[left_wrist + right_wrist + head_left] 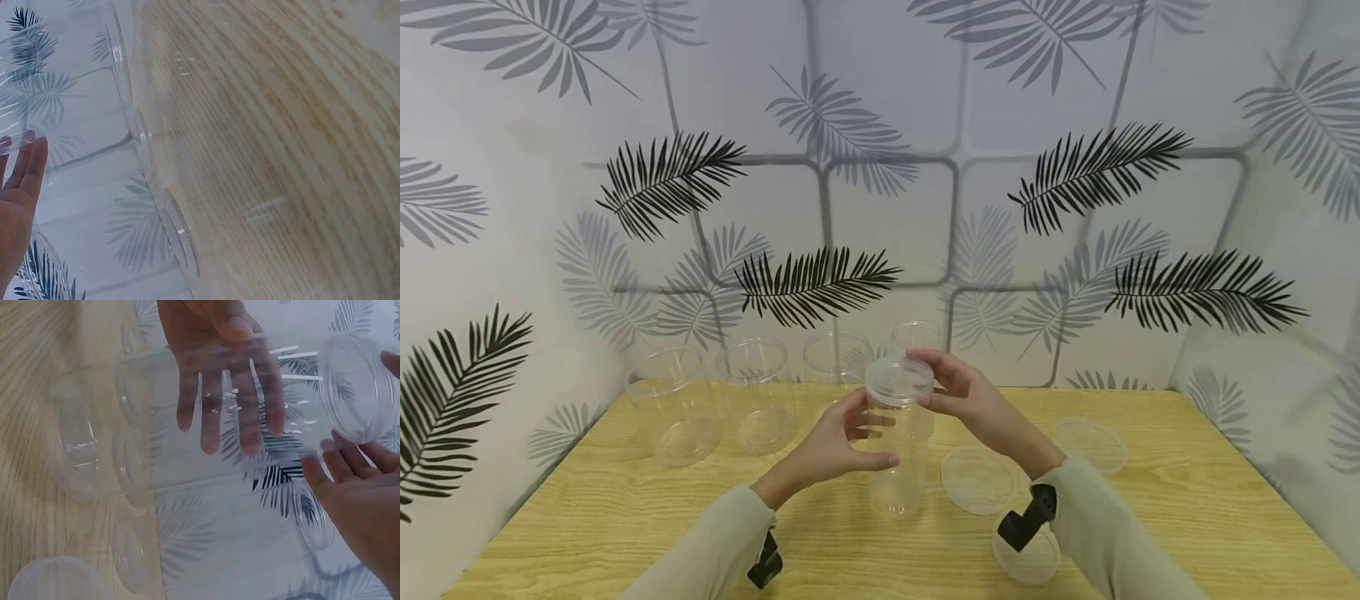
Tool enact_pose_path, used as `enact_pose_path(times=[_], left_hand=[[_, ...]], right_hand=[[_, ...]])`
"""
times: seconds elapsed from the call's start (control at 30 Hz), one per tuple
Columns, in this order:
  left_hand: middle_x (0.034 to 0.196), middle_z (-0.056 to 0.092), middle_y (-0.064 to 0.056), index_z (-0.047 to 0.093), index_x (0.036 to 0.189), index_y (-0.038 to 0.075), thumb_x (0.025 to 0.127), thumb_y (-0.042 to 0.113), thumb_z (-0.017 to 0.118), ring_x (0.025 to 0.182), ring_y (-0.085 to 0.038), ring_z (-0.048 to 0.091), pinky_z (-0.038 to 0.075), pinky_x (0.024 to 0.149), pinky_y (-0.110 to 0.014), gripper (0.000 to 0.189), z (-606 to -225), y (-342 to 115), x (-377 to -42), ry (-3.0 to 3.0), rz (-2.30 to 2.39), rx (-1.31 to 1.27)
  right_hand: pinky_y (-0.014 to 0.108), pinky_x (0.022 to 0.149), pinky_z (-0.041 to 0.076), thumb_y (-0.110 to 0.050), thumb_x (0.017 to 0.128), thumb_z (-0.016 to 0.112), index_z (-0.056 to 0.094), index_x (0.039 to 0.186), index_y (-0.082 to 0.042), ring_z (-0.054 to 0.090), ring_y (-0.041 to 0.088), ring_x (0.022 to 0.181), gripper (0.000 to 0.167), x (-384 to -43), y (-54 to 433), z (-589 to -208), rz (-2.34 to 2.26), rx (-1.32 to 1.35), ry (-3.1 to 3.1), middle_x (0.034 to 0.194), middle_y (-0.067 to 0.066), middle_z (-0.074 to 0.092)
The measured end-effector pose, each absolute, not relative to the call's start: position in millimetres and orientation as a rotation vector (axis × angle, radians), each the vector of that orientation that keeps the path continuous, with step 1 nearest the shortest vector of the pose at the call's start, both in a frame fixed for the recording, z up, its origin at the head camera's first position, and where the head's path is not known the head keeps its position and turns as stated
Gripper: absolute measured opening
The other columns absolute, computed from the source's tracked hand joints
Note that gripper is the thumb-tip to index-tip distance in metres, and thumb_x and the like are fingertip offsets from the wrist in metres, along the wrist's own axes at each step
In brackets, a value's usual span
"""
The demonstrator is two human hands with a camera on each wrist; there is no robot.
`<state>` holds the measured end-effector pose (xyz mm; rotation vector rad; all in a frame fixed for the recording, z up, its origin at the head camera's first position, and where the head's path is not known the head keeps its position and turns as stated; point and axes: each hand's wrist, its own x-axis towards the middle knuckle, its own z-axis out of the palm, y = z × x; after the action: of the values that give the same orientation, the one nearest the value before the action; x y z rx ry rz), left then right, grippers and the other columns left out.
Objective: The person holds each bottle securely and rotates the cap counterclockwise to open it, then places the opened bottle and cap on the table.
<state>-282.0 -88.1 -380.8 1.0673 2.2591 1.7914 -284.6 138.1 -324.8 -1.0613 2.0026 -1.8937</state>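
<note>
A tall clear plastic jar stands upright in the middle, a clear lid at its mouth. My left hand holds the jar's upper body, thumb in front and fingers behind; those fingers show through the wall in the right wrist view. At the rim, my right hand pinches the lid between thumb and fingers. The right wrist view has the jar lying across the picture, with the right hand at its lid end. Whether the lid is fully seated cannot be told.
Several more clear jars stand behind in a row, including a left one and a second. Three clear lids lie to the right: one beside the jar, a farther lid and a nearer lid. A leaf-patterned wall backs the wooden table.
</note>
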Motion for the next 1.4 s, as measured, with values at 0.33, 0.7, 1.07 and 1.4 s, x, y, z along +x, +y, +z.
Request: enact_pose_path(times=[0.33,0.7,1.07,1.4], left_hand=[[0.13,0.049,-0.011,0.035,0.136,0.018,0.073,0.013,0.077,0.115,-0.029,0.054,0.047,0.094,-0.041,0.076,-380,-88,-281,2.261,1.77,1.085],[0.131,0.048,-0.009,0.035,0.137,0.019,0.074,0.013,0.076,0.116,-0.028,0.053,0.047,0.095,-0.041,0.075,-381,-91,-281,2.299,1.76,1.081],[0.132,0.048,-0.007,0.034,0.137,0.024,0.074,0.017,0.076,0.117,-0.026,0.053,0.046,0.096,-0.042,0.076,-379,-90,-280,2.317,1.756,1.057],[0.132,0.048,-0.008,0.035,0.136,0.024,0.074,0.016,0.077,0.118,-0.033,0.051,0.046,0.096,-0.043,0.075,-380,-90,-280,2.298,1.771,1.055]], right_hand=[[0.025,0.099,0.04,-0.017,0.092,0.055,0.021,0.144,-0.003,0.044,0.011,0.122,0.063,-292,145,-324,-1.843,-1.144,1.826,0.134,0.001,0.043],[0.023,0.098,0.042,-0.016,0.088,0.06,0.032,0.138,-0.002,0.039,0.019,0.128,0.059,-278,139,-327,-2.014,-0.96,2.123,0.144,0.016,0.033],[0.028,0.088,0.05,-0.015,0.083,0.068,0.037,0.135,-0.006,0.039,0.036,0.126,0.061,-262,126,-326,-2.074,-0.85,2.199,0.135,0.015,0.041],[0.03,0.093,0.047,-0.016,0.085,0.065,0.038,0.135,-0.004,0.044,0.023,0.122,0.059,-271,130,-326,-1.998,-0.924,2.215,0.136,0.015,0.041]])
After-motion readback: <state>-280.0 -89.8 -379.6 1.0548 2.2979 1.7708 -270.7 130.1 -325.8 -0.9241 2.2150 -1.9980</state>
